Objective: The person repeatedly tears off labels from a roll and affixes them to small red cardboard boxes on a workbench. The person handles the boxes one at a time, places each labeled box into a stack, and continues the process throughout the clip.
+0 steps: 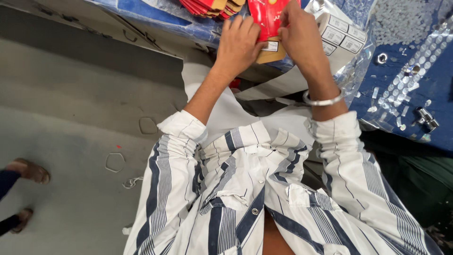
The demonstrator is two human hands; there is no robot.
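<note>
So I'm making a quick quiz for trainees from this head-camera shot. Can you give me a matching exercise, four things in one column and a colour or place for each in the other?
Things:
1. card packet under both hands
2. bangle
3. sheet of small labels
4. sandalled feet

Colour or place:
A. silver, on the right wrist
B. far left edge, on the grey floor
C. red with a brown cardboard end
D. white, just right of the right hand

Pairs: 1-C, 2-A, 3-D, 4-B. The left hand presses on the packet's lower part.
</note>
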